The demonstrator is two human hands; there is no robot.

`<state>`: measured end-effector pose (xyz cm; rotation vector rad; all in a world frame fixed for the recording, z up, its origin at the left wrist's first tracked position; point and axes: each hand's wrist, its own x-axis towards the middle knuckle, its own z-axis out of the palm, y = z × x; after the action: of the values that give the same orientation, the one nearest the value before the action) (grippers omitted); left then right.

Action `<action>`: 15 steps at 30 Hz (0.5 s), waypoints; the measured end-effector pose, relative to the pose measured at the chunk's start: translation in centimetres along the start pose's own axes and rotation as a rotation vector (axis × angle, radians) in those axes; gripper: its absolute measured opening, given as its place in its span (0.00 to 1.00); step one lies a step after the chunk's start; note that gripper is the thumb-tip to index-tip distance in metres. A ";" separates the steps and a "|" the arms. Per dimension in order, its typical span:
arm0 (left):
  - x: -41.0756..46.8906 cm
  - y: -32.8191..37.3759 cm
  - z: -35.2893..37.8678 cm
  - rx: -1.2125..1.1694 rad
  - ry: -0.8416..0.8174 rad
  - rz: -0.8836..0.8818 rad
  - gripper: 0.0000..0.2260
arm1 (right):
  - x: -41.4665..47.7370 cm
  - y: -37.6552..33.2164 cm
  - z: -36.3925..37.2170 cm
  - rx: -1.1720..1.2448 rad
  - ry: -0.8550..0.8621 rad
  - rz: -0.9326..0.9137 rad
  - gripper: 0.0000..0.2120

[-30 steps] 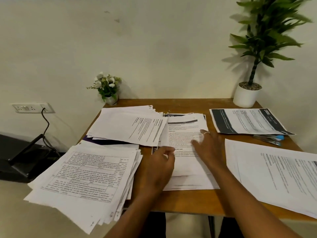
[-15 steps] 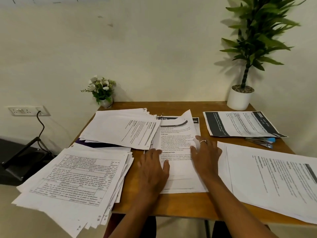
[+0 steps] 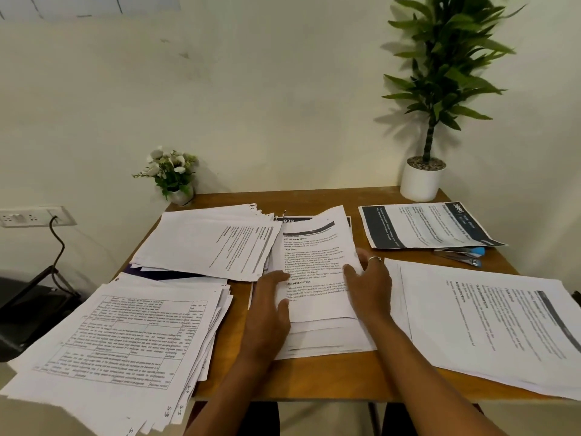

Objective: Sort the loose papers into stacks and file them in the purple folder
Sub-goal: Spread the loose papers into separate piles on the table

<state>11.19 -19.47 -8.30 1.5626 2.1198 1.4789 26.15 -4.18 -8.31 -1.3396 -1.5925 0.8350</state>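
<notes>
An office: wooden desk (image 3: 314, 379) stacked with printed papers (image 3: 119, 335), stapler (image 3: 462, 256)

Top sheet (image 3: 311, 262) lifted askew off stack (image 3: 327, 341) — right hand (image 3: 369, 284) now grips edge.

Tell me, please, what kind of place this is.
Probably a small office or home study corner: a wooden table against a plain wall, covered with stacks of printed papers, with a stapler beside them, a potted plant at the back, and a wall socket on the left.
</notes>
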 end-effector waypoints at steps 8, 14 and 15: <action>-0.6 1.3 0.3 0.198 0.008 0.267 0.18 | 1.5 -2.9 -3.4 0.442 -0.140 0.322 0.18; -1.1 2.0 -0.4 0.120 0.021 0.309 0.15 | 1.3 -4.6 -7.2 0.365 -0.197 0.328 0.11; -1.1 2.2 -0.5 0.090 0.046 0.312 0.15 | 1.0 -4.8 -8.0 0.378 -0.219 0.349 0.10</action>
<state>12.83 -20.73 -6.89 1.9868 2.0653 1.5372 31.55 -4.41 -0.61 -1.2955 -1.2869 1.4598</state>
